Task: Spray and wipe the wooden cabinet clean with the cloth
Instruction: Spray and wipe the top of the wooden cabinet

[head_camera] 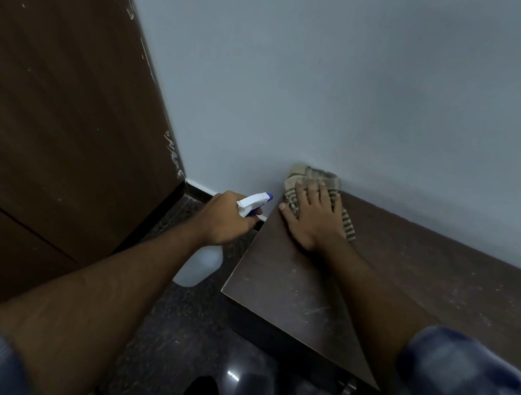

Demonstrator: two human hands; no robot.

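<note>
The low wooden cabinet (416, 285) has a dark brown, scratched and dusty top that runs along the wall. My right hand (312, 218) lies flat on a striped beige cloth (315, 179) at the cabinet's far left corner, pressed against the wall. My left hand (226, 221) grips a white spray bottle (201, 265) with a white and blue trigger head (253, 203), held just left of the cabinet's edge. The nozzle points toward the cloth corner.
A tall dark wooden door or panel (52, 114) fills the left side. A pale grey wall (358, 76) stands behind the cabinet. The floor (172, 327) is dark and glossy. A metal handle (349, 389) shows on the cabinet front.
</note>
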